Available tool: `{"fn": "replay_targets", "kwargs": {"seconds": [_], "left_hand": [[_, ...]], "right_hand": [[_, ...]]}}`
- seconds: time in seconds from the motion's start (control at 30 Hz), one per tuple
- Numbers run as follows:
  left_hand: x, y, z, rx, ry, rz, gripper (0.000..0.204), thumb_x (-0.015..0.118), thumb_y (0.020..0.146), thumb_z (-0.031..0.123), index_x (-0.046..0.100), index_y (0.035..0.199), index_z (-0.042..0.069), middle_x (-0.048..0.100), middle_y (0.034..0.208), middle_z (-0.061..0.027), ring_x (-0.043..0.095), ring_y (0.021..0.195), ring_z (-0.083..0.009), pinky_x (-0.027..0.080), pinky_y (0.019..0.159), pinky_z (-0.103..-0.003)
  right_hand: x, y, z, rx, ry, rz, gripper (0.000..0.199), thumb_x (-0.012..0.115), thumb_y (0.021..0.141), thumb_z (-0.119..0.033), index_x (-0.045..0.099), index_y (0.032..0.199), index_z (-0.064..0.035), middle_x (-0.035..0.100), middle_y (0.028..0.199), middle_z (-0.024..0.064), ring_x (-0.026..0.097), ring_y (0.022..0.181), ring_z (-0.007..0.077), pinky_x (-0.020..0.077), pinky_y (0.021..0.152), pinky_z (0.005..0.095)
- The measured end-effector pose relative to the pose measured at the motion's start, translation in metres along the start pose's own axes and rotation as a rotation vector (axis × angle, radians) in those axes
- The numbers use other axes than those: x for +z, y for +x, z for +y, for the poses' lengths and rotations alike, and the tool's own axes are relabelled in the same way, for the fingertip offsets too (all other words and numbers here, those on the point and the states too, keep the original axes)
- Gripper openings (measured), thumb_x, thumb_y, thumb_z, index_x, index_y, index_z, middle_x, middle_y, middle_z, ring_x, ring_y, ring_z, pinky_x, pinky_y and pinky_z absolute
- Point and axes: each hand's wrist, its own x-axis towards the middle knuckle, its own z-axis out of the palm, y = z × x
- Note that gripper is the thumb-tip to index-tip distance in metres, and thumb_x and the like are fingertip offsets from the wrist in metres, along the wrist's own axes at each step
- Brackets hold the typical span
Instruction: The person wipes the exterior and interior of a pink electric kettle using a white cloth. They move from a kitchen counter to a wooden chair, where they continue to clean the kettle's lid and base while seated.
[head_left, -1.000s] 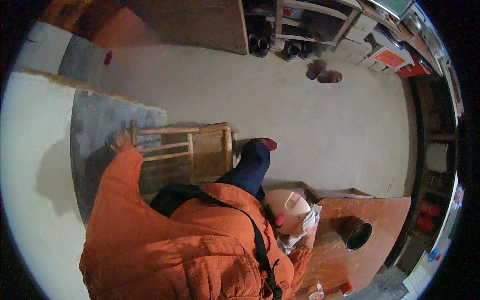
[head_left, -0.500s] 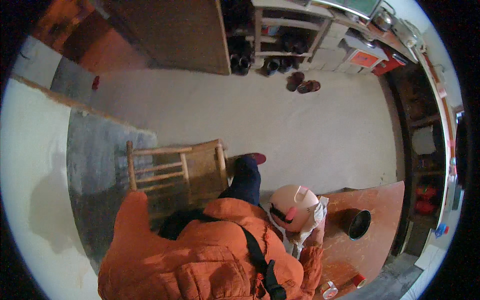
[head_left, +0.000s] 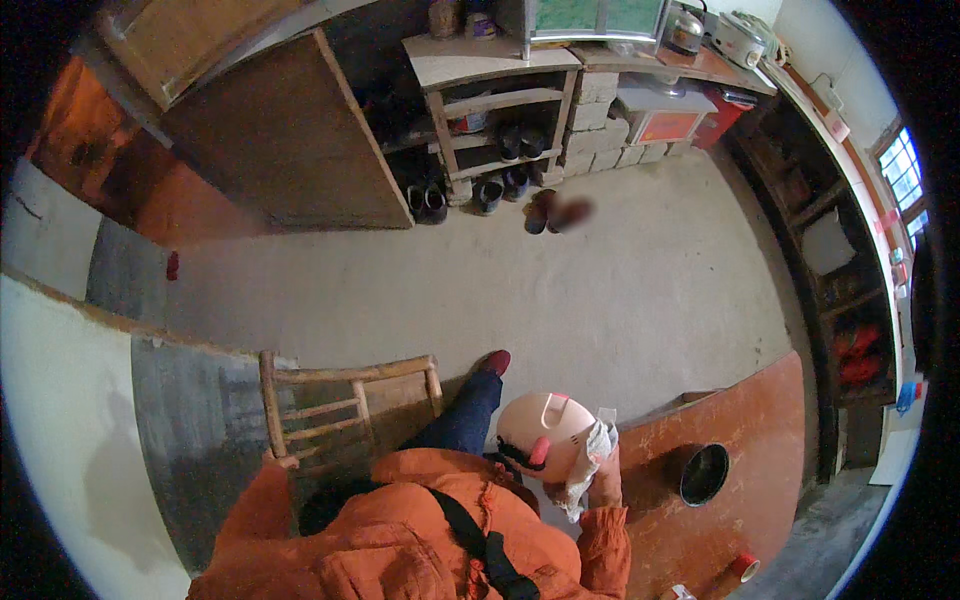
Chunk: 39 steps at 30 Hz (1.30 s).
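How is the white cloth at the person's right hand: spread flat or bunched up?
Bunched up: the white cloth shows crumpled folds and hanging ends between the right hand and the round pink container.

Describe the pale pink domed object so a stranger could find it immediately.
Find the reddish-brown tabletop at lower right. Near its left edge, the person's right hand holds a white cloth against the pale pink domed object. Its rounded pink shell distinguishes it from the black container.

Scuffed brown table (head_left: 765, 430) bears 1 round black container (head_left: 705, 475) and, well apart from it, 1 small red cylinder (head_left: 745, 567). Grey floor (head_left: 450, 290) bears 1 wooden chair (head_left: 400, 369) and 2 brown slippers (head_left: 539, 212).
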Motion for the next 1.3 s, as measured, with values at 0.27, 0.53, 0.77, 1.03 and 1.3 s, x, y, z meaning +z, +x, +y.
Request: {"fn": "replay_targets", "kwargs": {"seconds": [0.27,0.53,0.77,1.03,1.3], "left_hand": [[0.011,-0.053,0.079,0.104,0.183,-0.303,0.060,0.080,0.051,0.014,0.063,0.108,0.004,0.067,0.093,-0.0086,0.064,0.083,-0.0191,0.051,0.069,-0.037],[0.107,-0.141,0.261,0.346,0.699,-0.223,0.053,0.076,0.054,0.015,0.062,0.103,0.000,0.066,0.091,-0.0140,0.064,0.087,-0.0290,0.049,0.075,-0.039],[0.117,-0.070,0.259,0.779,0.891,-0.135,0.055,0.076,0.055,0.017,0.062,0.105,0.000,0.065,0.091,-0.0205,0.062,0.090,-0.0371,0.049,0.079,-0.041],[0.158,-0.047,0.354,0.842,0.818,-0.307,0.052,0.078,0.057,0.020,0.064,0.104,0.004,0.065,0.094,-0.0204,0.064,0.089,-0.0350,0.050,0.075,-0.041],[0.244,0.035,0.409,1.145,0.725,-0.417,0.053,0.080,0.057,0.017,0.063,0.104,-0.001,0.068,0.087,-0.0182,0.066,0.080,-0.0296,0.050,0.072,-0.040]], "right_hand": [[0.026,0.002,-0.027,0.051,0.024,-0.081,0.059,0.078,0.062,-0.019,0.056,0.113,0.0004,0.062,0.096,0.0041,0.059,0.083,0.0148,0.0485,0.076,0.0313],[0.040,-0.004,-0.039,-0.023,0.056,0.013,0.063,0.077,0.060,-0.017,0.053,0.116,0.0008,0.062,0.095,0.0054,0.060,0.083,0.0176,0.0493,0.075,0.0325],[0.062,-0.024,-0.064,-0.146,-0.013,-0.007,0.062,0.079,0.058,-0.024,0.058,0.111,-0.0004,0.063,0.095,0.0037,0.061,0.081,0.0154,0.0493,0.074,0.0297],[0.068,-0.002,-0.011,-0.388,0.146,0.204,0.073,0.081,0.056,-0.021,0.052,0.119,0.0003,0.061,0.104,0.0091,0.061,0.092,0.0203,0.0499,0.081,0.0339],[0.045,0.012,0.016,-0.455,0.040,0.267,0.079,0.083,0.054,-0.018,0.048,0.123,-0.0006,0.060,0.105,0.0085,0.061,0.093,0.0216,0.0509,0.082,0.0354]]}}
